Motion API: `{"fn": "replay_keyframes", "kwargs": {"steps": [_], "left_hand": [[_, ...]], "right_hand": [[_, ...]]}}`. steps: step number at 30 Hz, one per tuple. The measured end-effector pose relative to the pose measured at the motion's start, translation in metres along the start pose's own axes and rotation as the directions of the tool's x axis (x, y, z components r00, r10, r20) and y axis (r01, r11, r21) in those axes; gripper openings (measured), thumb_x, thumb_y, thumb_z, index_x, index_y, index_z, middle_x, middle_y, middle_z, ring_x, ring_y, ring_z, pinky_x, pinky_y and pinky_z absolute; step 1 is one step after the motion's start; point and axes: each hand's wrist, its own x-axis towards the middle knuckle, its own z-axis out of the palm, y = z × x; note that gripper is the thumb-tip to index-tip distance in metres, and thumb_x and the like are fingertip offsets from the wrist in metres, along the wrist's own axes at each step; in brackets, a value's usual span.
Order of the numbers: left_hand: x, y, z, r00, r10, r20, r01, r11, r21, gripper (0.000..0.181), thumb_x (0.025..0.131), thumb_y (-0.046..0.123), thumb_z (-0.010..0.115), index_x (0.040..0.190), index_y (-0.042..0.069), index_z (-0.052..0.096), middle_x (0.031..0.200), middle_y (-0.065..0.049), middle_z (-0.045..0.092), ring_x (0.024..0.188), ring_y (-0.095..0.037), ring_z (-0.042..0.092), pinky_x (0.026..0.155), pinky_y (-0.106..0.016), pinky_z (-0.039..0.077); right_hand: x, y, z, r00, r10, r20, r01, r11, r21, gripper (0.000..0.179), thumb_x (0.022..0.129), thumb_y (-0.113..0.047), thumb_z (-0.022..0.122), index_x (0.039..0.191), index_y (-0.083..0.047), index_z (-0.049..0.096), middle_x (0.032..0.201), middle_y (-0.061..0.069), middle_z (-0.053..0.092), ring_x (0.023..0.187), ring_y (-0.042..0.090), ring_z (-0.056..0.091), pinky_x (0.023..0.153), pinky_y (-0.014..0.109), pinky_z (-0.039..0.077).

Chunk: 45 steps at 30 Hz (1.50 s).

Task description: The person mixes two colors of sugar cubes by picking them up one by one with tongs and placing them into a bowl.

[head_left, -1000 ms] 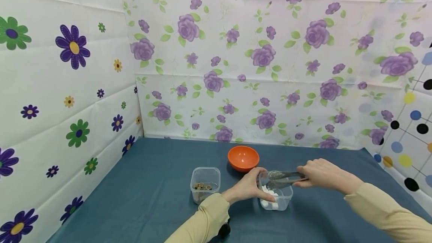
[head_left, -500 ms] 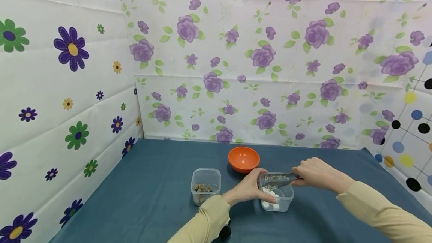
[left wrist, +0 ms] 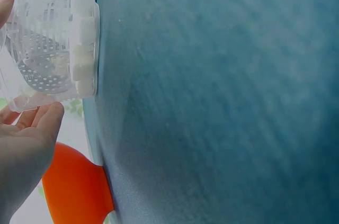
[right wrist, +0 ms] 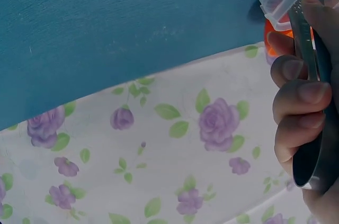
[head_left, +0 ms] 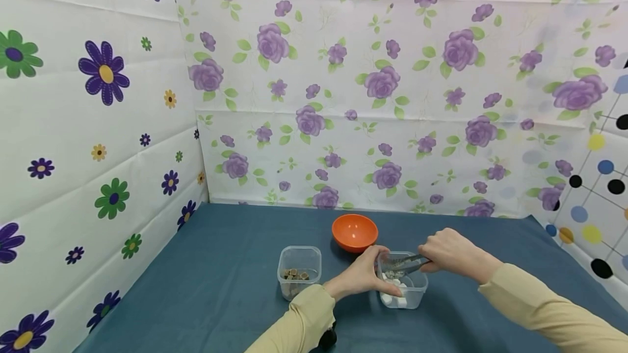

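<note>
Pale yellow sleeves (head_left: 294,324) reach in from the near edge, a dark object (head_left: 327,338) partly showing beneath the left cuff, as I follow from a remote seat. Just beyond, the left hand (head_left: 363,275) grips a clear tub (head_left: 416,299) on the blue cloth (head_left: 235,282), thumb and fingers on opposite sides. White pieces (head_left: 395,299) lie on the tub's floor. The right hand (head_left: 453,255) curls its fingers around metal tongs (head_left: 414,269), their perforated heads inside the tub, seen through its wall on my left-wrist feed; I cannot tell whether they touch a piece. To the left, well apart, a second clear tub (head_left: 301,257) holds brown pieces (head_left: 296,275). An orange bowl (head_left: 355,232) sits farther back, before a sheet (head_left: 343,159) printed with purple roses.
</note>
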Motion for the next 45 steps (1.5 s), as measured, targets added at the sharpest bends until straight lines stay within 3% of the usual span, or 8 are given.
{"fn": "replay_keyframes", "kwargs": {"steps": [9,18,26,32,38,45], "left_hand": [[0.0,-0.003,0.0,1.0,-0.003,0.015,0.003,1.0,-0.019,0.069,0.074,0.023,0.077,0.13,0.014,0.038,0.119,-0.001,0.043,0.096,-0.012,0.047,0.075,-0.027,0.042],[0.001,-0.004,0.0,1.0,0.0,0.0,0.0,1.0,0.0,0.07,0.073,0.024,0.077,0.13,0.011,0.039,0.117,0.002,0.044,0.09,-0.011,0.047,0.073,-0.026,0.042],[0.0,-0.003,0.001,1.0,-0.01,-0.015,0.01,1.0,-0.011,0.072,0.073,0.024,0.078,0.131,0.009,0.039,0.119,0.005,0.044,0.093,-0.011,0.048,0.075,-0.027,0.043],[-0.001,-0.003,0.001,1.0,-0.01,-0.021,0.009,1.0,-0.013,0.071,0.072,0.024,0.078,0.13,0.012,0.04,0.12,0.006,0.045,0.098,-0.009,0.048,0.078,-0.027,0.043],[-0.001,-0.005,0.0,1.0,0.008,-0.019,-0.008,1.0,-0.015,0.069,0.073,0.024,0.078,0.13,0.011,0.041,0.119,0.004,0.046,0.099,-0.012,0.048,0.079,-0.027,0.042],[-0.001,-0.004,0.0,1.0,0.019,-0.01,-0.02,0.999,-0.03,0.069,0.073,0.022,0.078,0.13,0.009,0.04,0.123,-0.003,0.046,0.106,-0.018,0.047,0.081,-0.027,0.042]], "right_hand": [[0.002,-0.001,0.003,0.999,0.031,0.026,-0.032,0.999,0.041,0.032,0.068,-0.037,0.076,0.056,-0.021,0.052,0.047,-0.011,0.035,0.037,0.003,0.032,0.037,0.023,0.03],[-0.005,0.004,-0.004,0.998,0.059,0.016,-0.06,0.991,0.122,0.036,0.072,-0.035,0.074,0.055,-0.023,0.044,0.048,-0.013,0.029,0.038,0.003,0.028,0.038,0.022,0.024],[-0.018,0.012,-0.009,0.993,0.113,0.025,-0.116,0.958,0.261,0.038,0.075,-0.038,0.07,0.056,-0.025,0.041,0.049,-0.014,0.027,0.039,0.001,0.026,0.04,0.021,0.021],[-0.029,0.017,-0.011,0.993,0.116,-0.015,-0.104,0.936,0.336,0.04,0.079,-0.037,0.068,0.056,-0.025,0.037,0.049,-0.016,0.023,0.04,-0.002,0.02,0.041,0.019,0.017],[-0.036,0.022,-0.017,0.991,0.136,-0.001,-0.123,0.904,0.41,0.04,0.082,-0.04,0.064,0.058,-0.025,0.036,0.051,-0.017,0.022,0.041,-0.003,0.016,0.041,0.018,0.016],[-0.041,0.027,-0.021,0.989,0.147,0.017,-0.139,0.886,0.442,0.038,0.083,-0.039,0.063,0.059,-0.025,0.037,0.052,-0.017,0.023,0.042,-0.003,0.016,0.041,0.018,0.017]]}}
